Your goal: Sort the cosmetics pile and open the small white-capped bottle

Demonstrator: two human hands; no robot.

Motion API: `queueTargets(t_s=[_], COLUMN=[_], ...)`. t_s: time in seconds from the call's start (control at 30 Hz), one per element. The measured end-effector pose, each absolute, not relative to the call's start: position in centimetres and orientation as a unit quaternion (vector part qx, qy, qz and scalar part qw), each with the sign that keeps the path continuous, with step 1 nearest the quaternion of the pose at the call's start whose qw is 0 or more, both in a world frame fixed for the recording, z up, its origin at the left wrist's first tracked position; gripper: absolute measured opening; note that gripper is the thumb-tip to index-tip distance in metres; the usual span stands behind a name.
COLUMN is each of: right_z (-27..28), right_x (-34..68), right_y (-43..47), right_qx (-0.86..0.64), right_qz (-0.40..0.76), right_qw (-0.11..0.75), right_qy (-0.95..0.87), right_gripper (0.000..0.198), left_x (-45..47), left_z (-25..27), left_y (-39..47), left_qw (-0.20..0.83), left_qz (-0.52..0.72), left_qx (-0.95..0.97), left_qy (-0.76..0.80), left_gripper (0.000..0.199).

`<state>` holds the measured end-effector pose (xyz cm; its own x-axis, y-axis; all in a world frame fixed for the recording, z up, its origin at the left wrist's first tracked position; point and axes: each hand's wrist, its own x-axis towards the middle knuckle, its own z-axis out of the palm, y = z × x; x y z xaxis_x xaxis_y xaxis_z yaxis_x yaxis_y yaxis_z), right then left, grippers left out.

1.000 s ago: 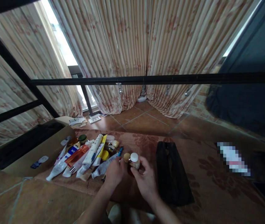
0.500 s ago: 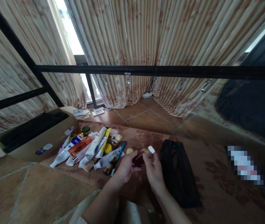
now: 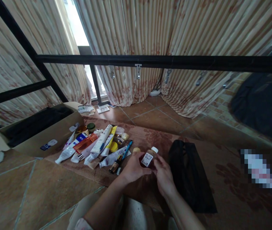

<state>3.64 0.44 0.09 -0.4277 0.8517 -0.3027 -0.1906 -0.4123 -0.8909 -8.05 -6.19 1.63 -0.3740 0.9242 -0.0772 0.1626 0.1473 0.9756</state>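
Observation:
Both hands hold a small brown bottle (image 3: 149,156) with a white cap and a white label, tilted over the brown patterned mat (image 3: 150,140). My left hand (image 3: 133,167) grips its lower side and my right hand (image 3: 163,174) holds it from the right. Left of the hands lies a pile of cosmetic tubes (image 3: 95,147) and small jars. A small round yellow-capped jar (image 3: 136,149) sits just beyond my left hand. A flat black bag (image 3: 190,175) lies right of my right hand.
An open cardboard box (image 3: 37,134) with dark cloth inside stands at the left. A black metal rail (image 3: 150,60) crosses overhead in front of striped curtains. Tiled floor surrounds the mat. A dark bundle (image 3: 262,105) sits at the far right.
The bottle was lifted off the mat and turned in both hands, so its white label now faces me. The view shifted down and right.

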Motion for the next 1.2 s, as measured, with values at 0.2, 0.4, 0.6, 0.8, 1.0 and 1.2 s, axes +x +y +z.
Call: queueTargets(t_s=[0.2,0.4,0.6,0.8,1.0,1.2], right_z=[1.0,1.3,1.0,0.7,0.4,0.9], right_x=[3.6,3.6,3.6,3.5,3.4,3.6], right_y=[0.4,0.4,0.5,0.6,0.7,0.5], right_qx=[-0.395,-0.379,-0.365,-0.360,-0.350,-0.365], right_qz=[0.750,0.754,0.756,0.734,0.692,0.676], right_qw=[0.352,0.363,0.382,0.412,0.414,0.420], right_qy=[-0.397,-0.395,-0.387,-0.403,-0.477,-0.483], right_gripper=[0.052,0.050,0.051,0.053,0.053,0.050], left_x=[-6.6,-6.3,-6.4,-6.5,-6.5,-6.4], left_z=[2.2,1.8,2.2,2.6,2.5,2.6], left_y=[-6.4,-6.5,-6.3,-6.2,-6.0,-6.0], left_qw=[0.317,0.317,0.318,0.322,0.335,0.337], left_qz=[0.443,0.465,0.492,0.532,0.598,0.595], left_qx=[0.409,0.433,0.449,0.443,0.412,0.396], left_qy=[0.732,0.704,0.675,0.646,0.600,0.613], left_gripper=[0.071,0.078,0.074,0.056,0.051,0.056])
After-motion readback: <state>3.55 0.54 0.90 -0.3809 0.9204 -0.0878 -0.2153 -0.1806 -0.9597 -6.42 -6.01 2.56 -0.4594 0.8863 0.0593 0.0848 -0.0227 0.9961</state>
